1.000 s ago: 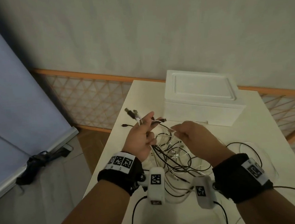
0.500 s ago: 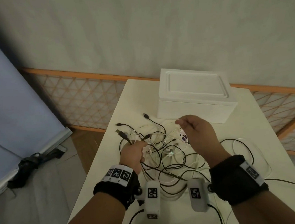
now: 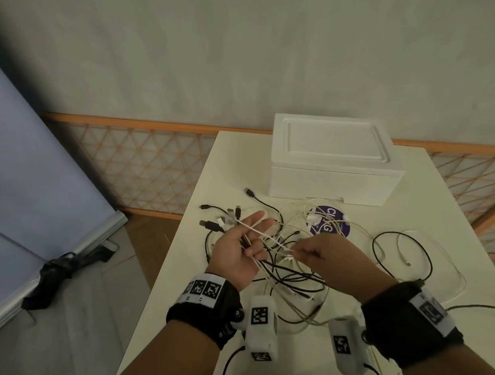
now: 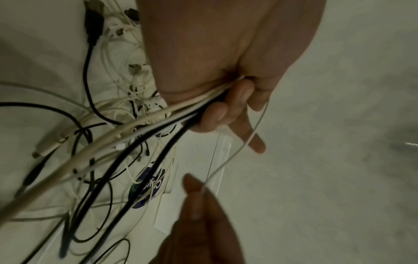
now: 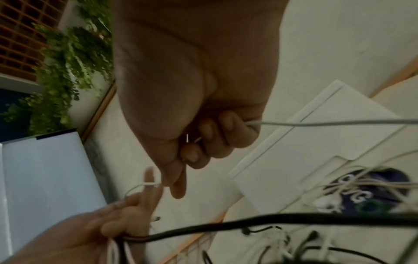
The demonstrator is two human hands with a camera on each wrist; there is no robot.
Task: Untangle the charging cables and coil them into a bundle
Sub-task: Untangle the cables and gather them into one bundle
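A tangle of black and white charging cables (image 3: pixel 291 275) lies on the white table (image 3: pixel 419 203) and rises into both hands. My left hand (image 3: pixel 244 243) holds a bunch of the cables (image 4: pixel 158 114) with its lower fingers curled round them, while the two upper fingers point out straight. Several plug ends (image 3: pixel 222 222) stick out past that hand. My right hand (image 3: pixel 313 253) pinches one thin white cable (image 5: pixel 316 123) that runs across to the left hand. Loose loops (image 3: pixel 402 252) trail to the right.
A white foam box (image 3: pixel 329 157) stands at the back of the table. A round purple sticker (image 3: pixel 329 222) lies in front of it under white cable. The table's left edge (image 3: pixel 170 270) drops to the floor, where a black object (image 3: pixel 52 276) lies.
The left hand has risen from the table with its bunch and opened its upper fingers. The right hand has come back and left toward it, now pinching a white cable.
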